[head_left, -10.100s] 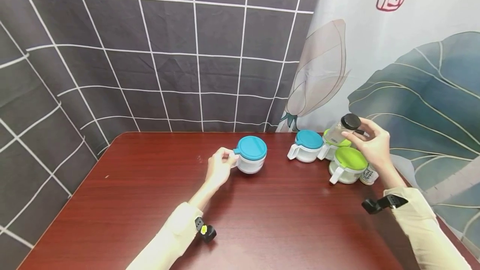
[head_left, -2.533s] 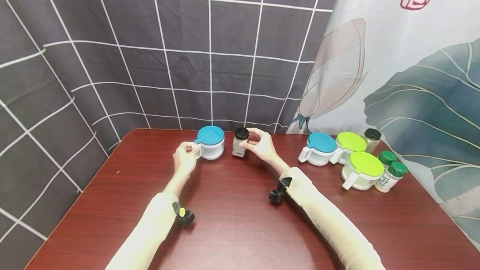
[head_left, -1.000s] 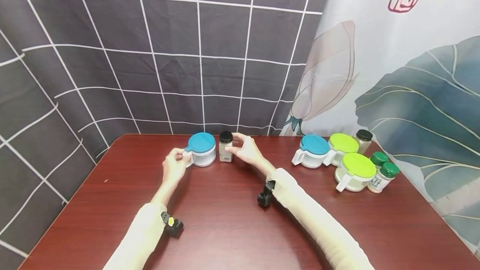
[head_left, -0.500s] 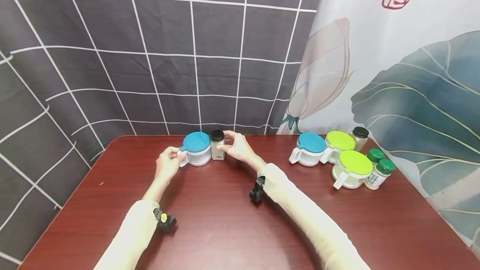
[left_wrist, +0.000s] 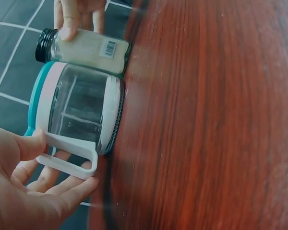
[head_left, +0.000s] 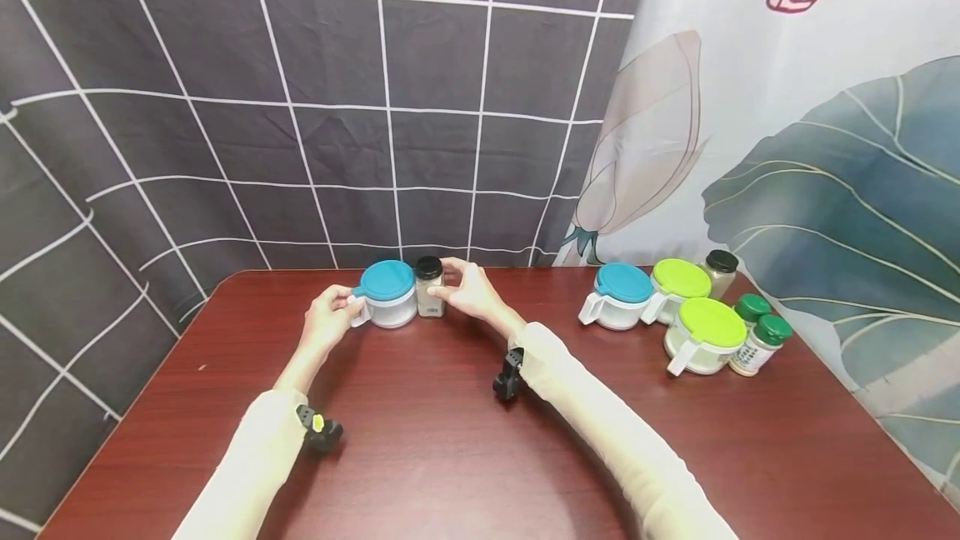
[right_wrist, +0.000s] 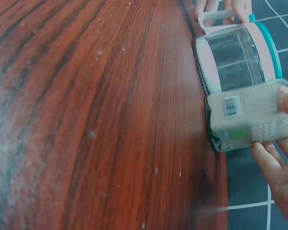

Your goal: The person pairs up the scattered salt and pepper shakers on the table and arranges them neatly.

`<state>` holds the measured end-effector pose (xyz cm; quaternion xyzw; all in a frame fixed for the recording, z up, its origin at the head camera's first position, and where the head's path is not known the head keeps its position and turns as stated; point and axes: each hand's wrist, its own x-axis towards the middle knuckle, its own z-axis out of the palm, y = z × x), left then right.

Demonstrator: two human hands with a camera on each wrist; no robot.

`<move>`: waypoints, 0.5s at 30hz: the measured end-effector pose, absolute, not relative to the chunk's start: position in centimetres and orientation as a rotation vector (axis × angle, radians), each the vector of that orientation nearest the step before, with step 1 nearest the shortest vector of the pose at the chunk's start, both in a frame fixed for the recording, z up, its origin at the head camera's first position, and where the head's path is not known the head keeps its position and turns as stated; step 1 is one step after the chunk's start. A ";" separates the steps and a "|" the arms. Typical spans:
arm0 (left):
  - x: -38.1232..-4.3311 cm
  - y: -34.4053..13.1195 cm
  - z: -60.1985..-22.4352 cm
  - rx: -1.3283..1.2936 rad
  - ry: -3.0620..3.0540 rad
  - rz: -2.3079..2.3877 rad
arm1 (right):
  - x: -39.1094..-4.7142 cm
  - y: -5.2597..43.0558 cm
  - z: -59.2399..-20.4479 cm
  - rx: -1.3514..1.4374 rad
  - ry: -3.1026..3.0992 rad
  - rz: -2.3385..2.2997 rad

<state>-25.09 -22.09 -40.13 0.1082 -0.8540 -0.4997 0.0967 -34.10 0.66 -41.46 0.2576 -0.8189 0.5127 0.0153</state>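
Note:
My left hand (head_left: 325, 319) grips the white handle of a blue-lidded seasoning jar (head_left: 388, 298) near the table's back edge. In the left wrist view the thumb lies on top of that handle (left_wrist: 69, 152), with the fingers on its far side. My right hand (head_left: 474, 294) holds a square glass spice bottle (head_left: 430, 290) with a black cap, thumb on one face and fingers on the opposite one. Pale powder fills the bottle, and a barcode label (right_wrist: 232, 106) shows on it. Both containers stand upright, side by side, the bottle right against the jar's right side.
At the right stand another blue-lidded jar (head_left: 618, 298), two green-lidded jars (head_left: 682, 280), a second black-capped bottle (head_left: 720, 269) and two green-capped shakers (head_left: 757, 348). The red-brown table (head_left: 420, 440) ends at a grid-patterned cloth (head_left: 315, 132) behind.
From the group at the right, a black-capped bottle has been carried left and set beside the jar. The blue-lidded jar in my left hand has also shifted left, and the gap between them has closed.

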 end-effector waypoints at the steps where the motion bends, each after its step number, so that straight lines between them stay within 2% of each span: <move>1: -25.1 -22.2 -40.1 0.322 -2.531 -1.484 | -34.1 0.6 -41.5 0.799 -2.550 1.589; 15: -25.1 -23.3 -40.4 0.347 -2.511 -1.515 | -34.2 -0.9 -41.3 0.783 -2.583 1.586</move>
